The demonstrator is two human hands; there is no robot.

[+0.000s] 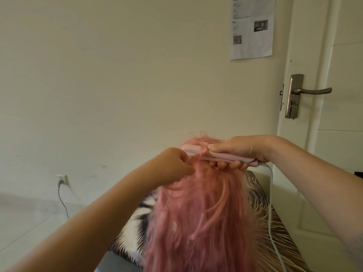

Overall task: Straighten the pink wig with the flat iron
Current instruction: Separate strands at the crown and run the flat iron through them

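Observation:
The pink wig (202, 218) hangs long and loose in the lower middle of the head view, its crown near the top. A pink flat iron (198, 150) lies across the crown, clamped on a lock of pink hair. My right hand (233, 152) grips the iron's handle, thumb on top and fingers curled beneath. My left hand (172, 165) is at the wig's left side just below the iron's tip, fingers curled into the hair and pinching strands.
The iron's white cord (272, 213) drops down the right side. A striped cloth (279, 222) lies under the wig. A wall socket with a grey cable (62, 180) is at left. A door with a metal handle (310, 91) stands at right.

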